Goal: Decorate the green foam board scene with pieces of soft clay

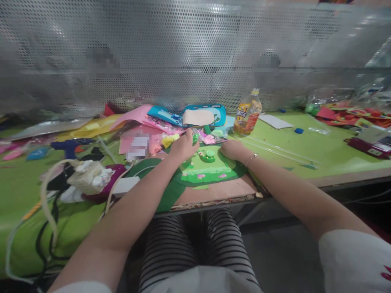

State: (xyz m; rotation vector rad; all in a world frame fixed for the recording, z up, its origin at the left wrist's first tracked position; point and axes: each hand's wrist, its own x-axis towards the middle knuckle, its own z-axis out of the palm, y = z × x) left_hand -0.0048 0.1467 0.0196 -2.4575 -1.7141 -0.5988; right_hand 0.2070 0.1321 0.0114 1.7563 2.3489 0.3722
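A green felt craft piece (210, 171) with small pink flowers and a green round figure (209, 154) lies on a wooden board (220, 191) at the table's front edge. My left hand (183, 147) rests at the piece's far left corner, fingers curled round a small green bit (195, 138). My right hand (232, 149) lies on the piece's far right side, fingers bent down against the felt; a thin bracelet circles its wrist. Whether the right hand holds anything is hidden.
Pink, yellow and blue felt sheets and packets (171, 122) are heaped behind the piece. An orange drink bottle (247, 114) stands at the right. A blue glue gun (70, 147), cables and a white bundle (90, 175) lie at the left. A perforated metal wall (195, 53) backs the table.
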